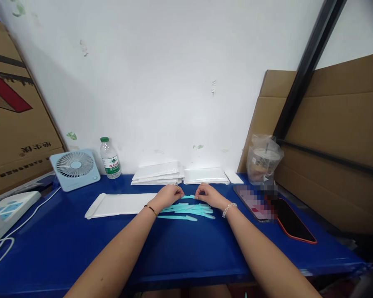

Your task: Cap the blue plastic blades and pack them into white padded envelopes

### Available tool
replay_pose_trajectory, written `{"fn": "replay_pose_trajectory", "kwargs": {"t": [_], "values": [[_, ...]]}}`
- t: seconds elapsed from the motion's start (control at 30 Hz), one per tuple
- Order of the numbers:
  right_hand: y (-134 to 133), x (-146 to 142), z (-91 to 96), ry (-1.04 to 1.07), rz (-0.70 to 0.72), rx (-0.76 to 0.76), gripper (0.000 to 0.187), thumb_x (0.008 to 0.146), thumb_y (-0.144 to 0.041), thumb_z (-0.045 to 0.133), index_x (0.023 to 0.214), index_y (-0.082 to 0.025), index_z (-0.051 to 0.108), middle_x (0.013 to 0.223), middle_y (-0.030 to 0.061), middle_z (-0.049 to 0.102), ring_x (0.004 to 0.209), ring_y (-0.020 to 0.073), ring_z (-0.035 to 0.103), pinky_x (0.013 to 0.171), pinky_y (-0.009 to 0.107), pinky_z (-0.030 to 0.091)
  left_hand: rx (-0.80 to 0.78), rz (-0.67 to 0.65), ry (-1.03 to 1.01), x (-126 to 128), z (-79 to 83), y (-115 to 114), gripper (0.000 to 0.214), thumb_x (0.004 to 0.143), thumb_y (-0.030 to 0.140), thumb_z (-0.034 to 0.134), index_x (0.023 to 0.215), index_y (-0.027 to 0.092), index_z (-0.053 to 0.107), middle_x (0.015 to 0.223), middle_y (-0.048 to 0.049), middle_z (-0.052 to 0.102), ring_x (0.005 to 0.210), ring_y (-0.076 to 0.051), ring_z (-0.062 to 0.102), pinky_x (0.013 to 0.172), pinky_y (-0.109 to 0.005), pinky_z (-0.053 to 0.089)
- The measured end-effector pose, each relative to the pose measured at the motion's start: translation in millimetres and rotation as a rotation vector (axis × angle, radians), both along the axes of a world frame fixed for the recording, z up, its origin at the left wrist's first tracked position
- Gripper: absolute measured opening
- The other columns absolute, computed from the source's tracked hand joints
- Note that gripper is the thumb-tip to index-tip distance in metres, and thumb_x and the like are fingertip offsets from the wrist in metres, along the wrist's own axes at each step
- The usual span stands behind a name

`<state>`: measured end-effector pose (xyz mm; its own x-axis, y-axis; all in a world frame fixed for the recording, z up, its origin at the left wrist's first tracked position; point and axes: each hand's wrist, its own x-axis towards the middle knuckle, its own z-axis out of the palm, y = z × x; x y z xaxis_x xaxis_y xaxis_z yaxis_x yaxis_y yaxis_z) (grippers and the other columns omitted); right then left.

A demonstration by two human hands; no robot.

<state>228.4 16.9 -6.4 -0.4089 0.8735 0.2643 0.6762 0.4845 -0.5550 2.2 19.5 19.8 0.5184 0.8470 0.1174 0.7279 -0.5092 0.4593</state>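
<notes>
The left hand (168, 196) and right hand (212, 196), fingertips nearly closed, pinch a teal stick (189, 197) between them. A slack grip could drop it onto the pile (199, 210) just below; the left wrist could nudge the pouch (121, 205).

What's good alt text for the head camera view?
The left hand and right hand pinch a slim turquoise tool between them, just beyond a pile of similar tools on a blue table. White packets lie near the wall, a fan and water bottle to the left, an orange-edged phone to the right.
</notes>
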Motion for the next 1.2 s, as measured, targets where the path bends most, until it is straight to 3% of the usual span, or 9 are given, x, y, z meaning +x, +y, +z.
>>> {"fn": "replay_pose_trajectory", "kwargs": {"t": [0.2, 0.4, 0.5, 0.6, 0.77, 0.9, 1.03, 1.13, 1.2], "values": [[14, 26, -8.0, 0.013, -0.05, -0.051, 0.017, 0.073, -0.035, 0.064, 0.071, -0.018, 0.066, 0.083, 0.0025, 0.059, 0.076, 0.0165, 0.054, 0.069, 0.028, 0.042, 0.075, 0.067, -0.01, -1, -13.4, 13, 0.023, 0.081, 0.027, 0.045, 0.08, 0.021, 0.067, 0.088, -0.0048, 0.069, 0.081, -0.02, 0.06, 0.07, -0.027, 0.04], [17, 47, -11.1, 0.089, -0.095, -0.144, 0.019, 0.074, -0.035, 0.061, 0.073, -0.017, 0.066, 0.08, 0.003, 0.063, 0.072, 0.0162, 0.057, 0.065, 0.027, 0.044, 0.048, 0.083, 0.019, -22, -7.6, 6, 0.033, 0.068, 0.044, 0.062, 0.094, 0.024, 0.065, 0.096, -0.0041, 0.064, 0.085, -0.021, 0.058, 0.067, -0.026, 0.041], [11, 41, -2.4, 0.104, -0.099, -0.056, 0.02, 0.077, -0.035, 0.058, 0.076, -0.018, 0.068, 0.084, 0.0042, 0.062, 0.075, 0.0169, 0.058, 0.069, 0.028, 0.045, -0.075, 0.043, 0.137, -32, -1.2, 0, 0.025, 0.065, 0.045, 0.063, 0.075, 0.023, 0.067, 0.082, -0.0012, 0.065, 0.073, -0.019, 0.058, 0.061, -0.025, 0.039], [0, 22, 5.8, 0.107, -0.036, -0.014, 0.025, 0.081, -0.039, 0.054, 0.086, -0.021, 0.07, 0.087, 0.0045, 0.063, 0.078, 0.0177, 0.058, 0.07, 0.029, 0.045, -0.144, 0.034, 0.171, -31, 1.5, -2, 0.02, 0.068, 0.042, 0.06, 0.07, 0.022, 0.066, 0.074, 0.0, 0.065, 0.065, -0.017, 0.057, 0.058, -0.025, 0.036], [-11, -8, 8.5, 0.075, 0.082, -0.094, 0.028, 0.079, -0.043, 0.058, 0.092, -0.022, 0.071, 0.082, 0.0036, 0.068, 0.075, 0.0178, 0.059, 0.066, 0.027, 0.045, 0.109, -0.014, 0.11, -9, -0.2, -2, 0.02, 0.077, 0.039, 0.055, 0.072, 0.022, 0.065, 0.079, -0.001, 0.065, 0.075, -0.017, 0.058, 0.067, -0.026, 0.037], [-6, 3, 6.3, 0.094, 0.042, -0.14, 0.024, 0.077, -0.038, 0.06, 0.082, -0.018, 0.072, 0.077, 0.0047, 0.069, 0.067, 0.0161, 0.059, 0.06, 0.025, 0.043, 0.225, 0.002, 0.13, -1, -5.1, 1, 0.019, 0.078, 0.036, 0.055, 0.073, 0.021, 0.065, 0.085, -0.0022, 0.065, 0.087, -0.019, 0.057, 0.081, -0.031, 0.036], [2, 26, -0.5, 0.152, -0.069, -0.139, 0.023, 0.074, -0.037, 0.063, 0.078, -0.017, 0.072, 0.078, 0.0053, 0.069, 0.068, 0.0163, 0.059, 0.061, 0.025, 0.043, 0.178, 0.074, 0.11, -8, -12.5, 6, 0.018, 0.077, 0.039, 0.058, 0.085, 0.024, 0.064, 0.096, -0.0019, 0.063, 0.094, -0.021, 0.055, 0.082, -0.032, 0.038], [6, 31, -8.2, 0.131, -0.107, -0.139, 0.02, 0.07, -0.035, 0.067, 0.078, -0.018, 0.072, 0.077, 0.0042, 0.068, 0.066, 0.0157, 0.058, 0.06, 0.025, 0.043, 0.135, 0.044, 0.056, -12, -18.6, 9, 0.029, 0.076, 0.041, 0.06, 0.101, 0.027, 0.061, 0.106, -0.0018, 0.06, 0.099, -0.022, 0.053, 0.081, -0.03, 0.04], [9, 30, -12.1, 0.092, -0.142, -0.141, 0.019, 0.07, -0.033, 0.067, 0.079, -0.019, 0.072, 0.071, 0.0029, 0.066, 0.064, 0.0152, 0.057, 0.058, 0.025, 0.042, 0.116, 0.004, 0.037, -12, -21.6, 10, 0.029, 0.077, 0.041, 0.059, 0.101, 0.027, 0.061, 0.104, -0.0021, 0.06, 0.099, -0.021, 0.053, 0.08, -0.029, 0.041]]}}
